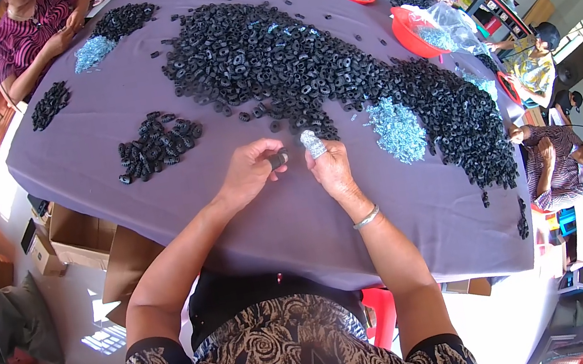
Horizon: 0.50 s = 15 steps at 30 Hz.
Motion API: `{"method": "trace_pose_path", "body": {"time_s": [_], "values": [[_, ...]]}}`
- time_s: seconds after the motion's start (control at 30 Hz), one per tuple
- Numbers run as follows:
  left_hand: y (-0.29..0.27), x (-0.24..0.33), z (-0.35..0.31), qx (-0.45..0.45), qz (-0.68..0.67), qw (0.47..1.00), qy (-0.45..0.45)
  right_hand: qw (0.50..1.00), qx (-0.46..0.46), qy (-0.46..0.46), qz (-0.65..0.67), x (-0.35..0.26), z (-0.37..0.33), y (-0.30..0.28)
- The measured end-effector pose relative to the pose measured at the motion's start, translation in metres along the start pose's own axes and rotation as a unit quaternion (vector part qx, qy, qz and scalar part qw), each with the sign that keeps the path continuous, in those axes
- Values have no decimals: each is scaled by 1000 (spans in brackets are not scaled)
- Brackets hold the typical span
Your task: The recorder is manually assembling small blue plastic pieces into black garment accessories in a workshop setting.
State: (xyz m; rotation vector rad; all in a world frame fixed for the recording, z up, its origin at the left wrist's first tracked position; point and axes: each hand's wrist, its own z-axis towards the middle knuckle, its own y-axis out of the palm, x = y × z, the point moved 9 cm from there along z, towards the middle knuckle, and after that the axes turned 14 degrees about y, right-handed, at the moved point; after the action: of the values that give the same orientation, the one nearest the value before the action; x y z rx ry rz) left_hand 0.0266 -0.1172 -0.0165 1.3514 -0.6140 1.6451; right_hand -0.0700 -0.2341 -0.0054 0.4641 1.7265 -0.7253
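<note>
My left hand [252, 172] pinches a small black ribbed part [277, 159] between thumb and fingers, above the purple-grey tablecloth. Close beside it, apart from the part, is my right hand [332, 171], its fingers curled together. A whitish, crinkled wrap [312, 144] covers one of its digits; whether anything small sits in that hand is hidden. Just beyond both hands spreads a big heap of black ring-like parts [245, 53]. Clear bluish small pieces [397, 130] lie piled to the right. On the left is a separate cluster of black ribbed parts [156, 143].
Red basins [418, 35] with clear pieces stand at the far right. Other people sit round the table, one at the far left [40, 39], another at the right [565, 161]. Cardboard boxes [79, 235] stand on the floor beside the table's left edge.
</note>
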Motion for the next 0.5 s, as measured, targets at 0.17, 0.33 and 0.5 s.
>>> {"method": "trace_pose_path", "body": {"time_s": [0.17,0.33,0.5], "values": [[1,2,0,5,0,1000,-7,1000,6,5,4,-1,-1,-1],[1,2,0,7,-4,1000,-10,1000,-12,-9,-2,-6,-3,4],[1,2,0,5,-8,1000,-8,998,0,-42,-56,-15,-7,6]]}}
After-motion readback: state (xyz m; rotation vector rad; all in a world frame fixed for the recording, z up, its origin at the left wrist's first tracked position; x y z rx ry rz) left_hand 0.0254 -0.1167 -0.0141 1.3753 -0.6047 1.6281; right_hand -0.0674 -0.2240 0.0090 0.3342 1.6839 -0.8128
